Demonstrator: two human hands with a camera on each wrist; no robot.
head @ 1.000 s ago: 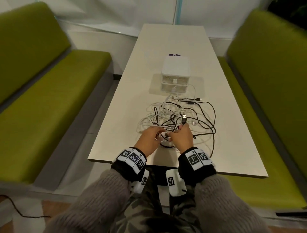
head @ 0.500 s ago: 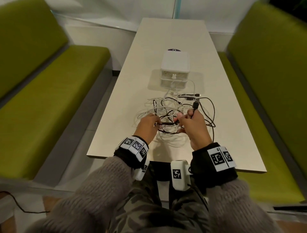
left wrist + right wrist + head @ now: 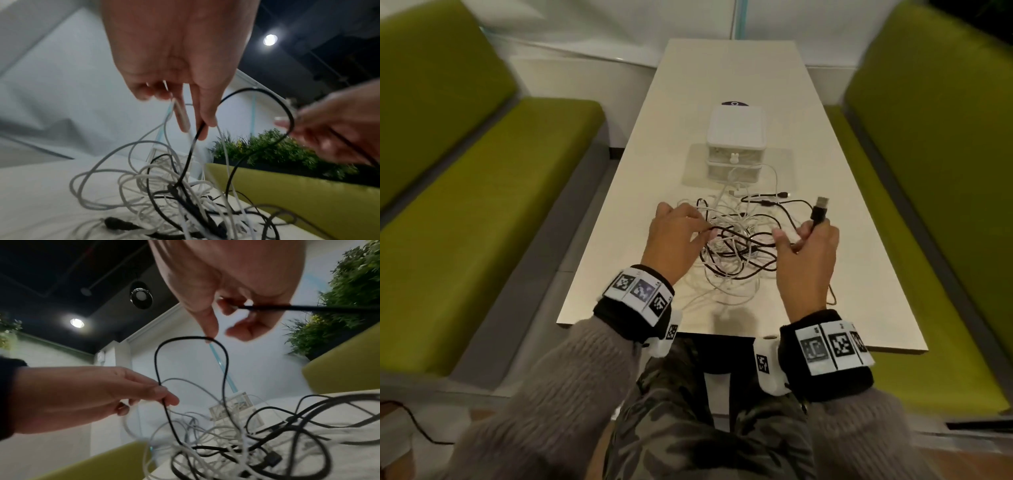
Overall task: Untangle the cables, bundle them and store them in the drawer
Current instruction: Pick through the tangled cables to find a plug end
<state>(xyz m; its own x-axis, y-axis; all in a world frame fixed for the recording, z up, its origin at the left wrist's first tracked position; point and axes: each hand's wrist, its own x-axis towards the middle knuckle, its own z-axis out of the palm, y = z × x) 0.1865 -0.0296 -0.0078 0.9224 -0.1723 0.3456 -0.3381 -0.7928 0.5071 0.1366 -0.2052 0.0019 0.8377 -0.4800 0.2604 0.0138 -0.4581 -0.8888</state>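
Note:
A tangle of black and white cables point(image 3: 736, 253) lies on the near half of the table, partly lifted. My left hand point(image 3: 703, 230) pinches a black cable point(image 3: 193, 142) at the tangle's left side, with a white cable point(image 3: 182, 116) also between its fingers. My right hand point(image 3: 803, 236) grips the same black cable just below its USB plug point(image 3: 820, 209), which sticks up. A black loop point(image 3: 191, 344) arches between the two hands. The white two-drawer box point(image 3: 736, 133) stands beyond the tangle with both drawers closed.
The cream table point(image 3: 619, 260) runs away from me between two green benches point(image 3: 465, 192) point(image 3: 945, 171). A white cable point(image 3: 774, 171) trails up against the drawer box front. Plants point(image 3: 349, 288) stand behind the right bench.
Both hands have spread apart. The right hand has carried the USB plug up and to the right, drawing a black loop out of the tangle, and the left hand has shifted left.

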